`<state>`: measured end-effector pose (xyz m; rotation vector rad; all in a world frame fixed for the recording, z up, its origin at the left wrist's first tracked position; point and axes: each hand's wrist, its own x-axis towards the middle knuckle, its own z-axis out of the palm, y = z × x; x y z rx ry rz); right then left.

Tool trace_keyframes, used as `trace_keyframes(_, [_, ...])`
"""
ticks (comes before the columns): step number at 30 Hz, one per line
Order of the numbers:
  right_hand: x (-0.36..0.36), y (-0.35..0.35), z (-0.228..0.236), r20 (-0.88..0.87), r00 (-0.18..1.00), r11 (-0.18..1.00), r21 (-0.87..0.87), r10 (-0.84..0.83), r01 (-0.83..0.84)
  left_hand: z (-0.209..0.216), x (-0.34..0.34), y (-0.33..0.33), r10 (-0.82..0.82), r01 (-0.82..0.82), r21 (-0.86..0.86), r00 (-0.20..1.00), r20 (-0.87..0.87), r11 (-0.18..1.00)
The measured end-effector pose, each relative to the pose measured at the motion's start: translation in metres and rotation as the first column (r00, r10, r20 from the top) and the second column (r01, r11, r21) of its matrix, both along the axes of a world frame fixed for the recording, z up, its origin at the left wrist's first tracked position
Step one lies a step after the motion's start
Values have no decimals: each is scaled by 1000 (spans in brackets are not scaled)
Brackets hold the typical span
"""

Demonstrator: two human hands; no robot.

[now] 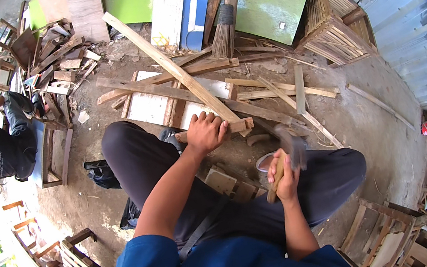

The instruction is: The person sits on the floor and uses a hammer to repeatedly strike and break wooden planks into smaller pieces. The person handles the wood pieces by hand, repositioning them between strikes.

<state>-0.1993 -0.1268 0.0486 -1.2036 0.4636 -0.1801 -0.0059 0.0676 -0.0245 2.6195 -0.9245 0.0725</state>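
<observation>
1 short batten, clasped by left fingers, runs left-right; right fingers clench an away-pointing hammer.

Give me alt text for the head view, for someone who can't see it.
A right hand grips what looks like a hammer, partly blurred, while the left hand holds a short wooden piece at the near end of a long pale plank. Loose boards lie about the brown floor, and another person is at the far left.
</observation>
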Motion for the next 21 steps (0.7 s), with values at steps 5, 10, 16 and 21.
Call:
trace_keyframes(5, [-3, 15, -14, 31, 998, 994, -88, 61, -58, -1, -1, -1, 22, -22, -7, 1000, -16, 1000])
trace_keyframes(10, [0, 18, -49, 10, 984, 858, -491, 176, -149, -3, -1, -1, 26, -26, -26, 1000, 7, 999])
trace_keyframes(16, [6, 25, -76, 28, 992, 759, -647, 119, -73, -1, 0, -2, 20, -20, -10, 1000, 2, 1000])
trace_keyframes(21, [0, 26, -91, -59, 993, 751, -649, 105, -118, 1, 3, -3, -14, 13, -34, 1000, -15, 999])
